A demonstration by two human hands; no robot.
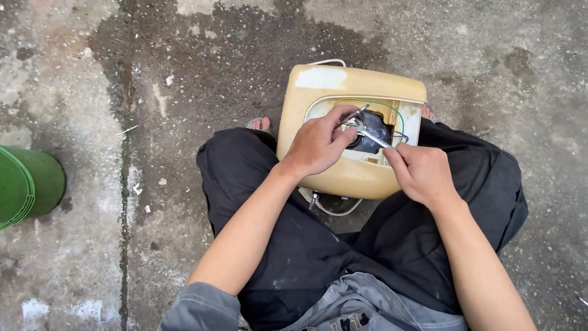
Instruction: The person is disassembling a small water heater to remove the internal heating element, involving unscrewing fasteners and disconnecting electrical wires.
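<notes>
The yellowed casing (343, 122) rests between the person's knees, propped on the dark trousers (318, 245) above wet concrete (184, 73). Its recess lies open, showing a dark round part (373, 132) with a green wire (392, 110) looping over it.

The left hand (318, 144) is curled, its fingertips pinching a small metal piece at the recess's left edge. The right hand (422, 171) is closed on a slim metal tool (370, 136), the tip reaching toward that same spot.

To do this well, the left hand should brace the piece firmly while the tool works in short, controlled strokes, kept clear of the green wire. The casing looks only loosely propped, so steady knee pressure would help. A green bucket (27, 184) stands well apart at the left.
</notes>
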